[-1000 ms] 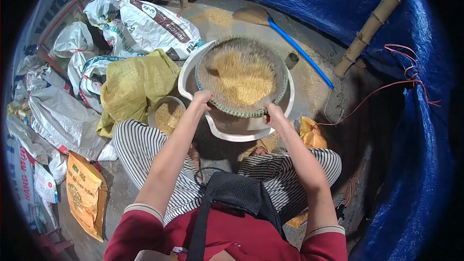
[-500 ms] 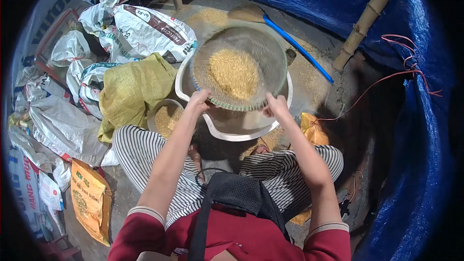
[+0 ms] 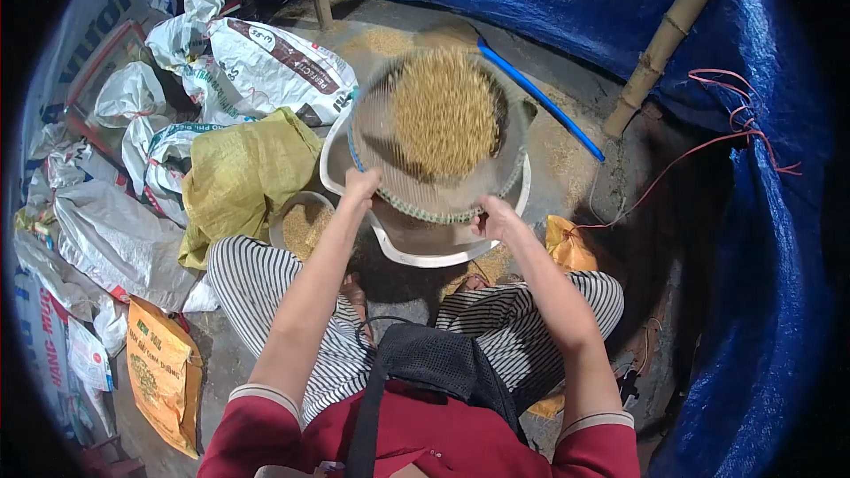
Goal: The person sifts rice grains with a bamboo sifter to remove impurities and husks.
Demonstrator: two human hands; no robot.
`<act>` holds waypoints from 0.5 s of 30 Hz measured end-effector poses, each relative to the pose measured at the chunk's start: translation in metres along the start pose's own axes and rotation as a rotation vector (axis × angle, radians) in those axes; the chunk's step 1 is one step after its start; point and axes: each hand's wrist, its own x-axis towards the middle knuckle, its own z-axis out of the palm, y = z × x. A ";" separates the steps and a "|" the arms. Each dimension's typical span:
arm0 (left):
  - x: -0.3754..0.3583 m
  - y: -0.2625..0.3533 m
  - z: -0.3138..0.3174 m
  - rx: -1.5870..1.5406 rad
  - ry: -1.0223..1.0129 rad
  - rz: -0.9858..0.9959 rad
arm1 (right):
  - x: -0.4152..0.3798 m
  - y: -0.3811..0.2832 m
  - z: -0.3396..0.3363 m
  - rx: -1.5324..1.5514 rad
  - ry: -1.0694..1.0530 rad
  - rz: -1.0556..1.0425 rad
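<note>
A round woven sieve (image 3: 376, 137) is held over a white basin (image 3: 425, 259), both of my hands gripping its near rim. My left hand (image 3: 361, 186) is closed on the rim at the near left. On the near right, my right hand (image 3: 496, 215) is closed on the same rim. Yellow grain (image 3: 445, 113) is spread in a blurred heap over the middle and far part of the sieve, some of it seeming to be in the air. The sieve hides much of the basin's inside.
A bowl of grain (image 3: 305, 221) stands left of the basin, beside a yellow-green sack (image 3: 248, 164). White sacks (image 3: 274, 66) crowd the left. A blue-handled tool (image 3: 549, 106) lies on the floor beyond. At right are a bamboo pole (image 3: 664, 44), a blue tarp (image 3: 744, 239) and an orange bag (image 3: 568, 245).
The grain has shifted from a compact heap to a wider, blurred spread farther up the sieve. The sieve's near rim has come slightly lower toward me, with both hands still on it.
</note>
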 end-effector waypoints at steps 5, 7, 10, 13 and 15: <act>0.002 -0.026 -0.003 -0.218 -0.033 -0.364 | 0.001 0.003 -0.006 -0.035 -0.023 0.145; 0.013 -0.021 -0.004 -0.236 -0.089 -0.306 | -0.009 -0.006 -0.001 -0.082 0.003 0.049; 0.013 0.014 -0.006 -0.138 -0.069 -0.022 | -0.007 -0.013 -0.001 -0.002 -0.063 -0.134; -0.010 0.043 -0.005 -0.040 -0.042 0.163 | -0.008 -0.010 0.000 0.036 -0.081 -0.273; -0.007 0.032 -0.007 0.001 -0.019 0.219 | -0.011 -0.009 0.003 -0.028 -0.071 -0.173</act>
